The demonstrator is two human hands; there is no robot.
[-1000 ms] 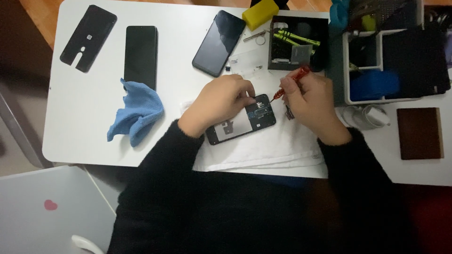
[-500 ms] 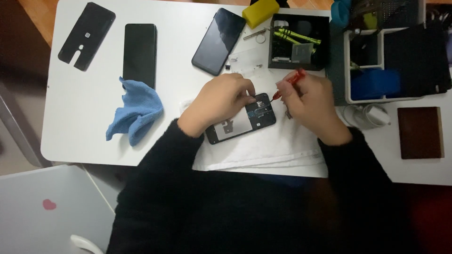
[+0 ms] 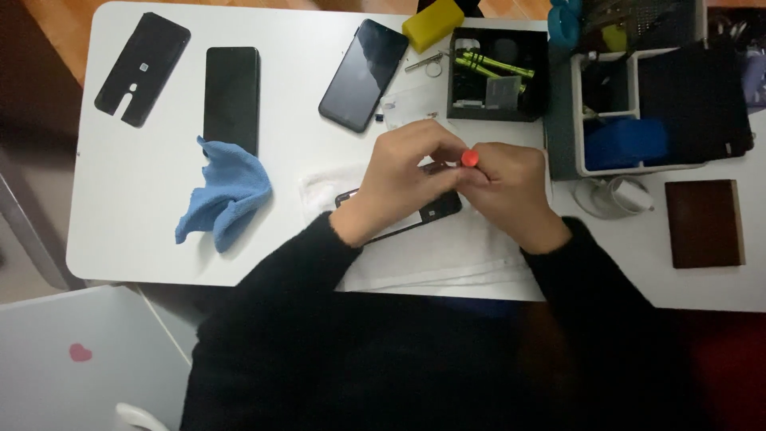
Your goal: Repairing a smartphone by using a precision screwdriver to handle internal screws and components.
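Observation:
An opened black phone lies on a white sheet near the table's front edge, mostly covered by my hands. My left hand rests on the phone and its fingers meet those of my right hand above it. In my right hand stands a small screwdriver with a red cap, upright over the phone's right end. The screwdriver's tip is hidden by my fingers.
On the white table lie a blue cloth, a black phone, a black back cover and another phone. A black tray of green tools, a yellow block, a white organiser and a brown case stand around.
My right hand has turned the screwdriver from slanted to upright over the phone. My left hand has closed in over the phone and now meets the right hand.

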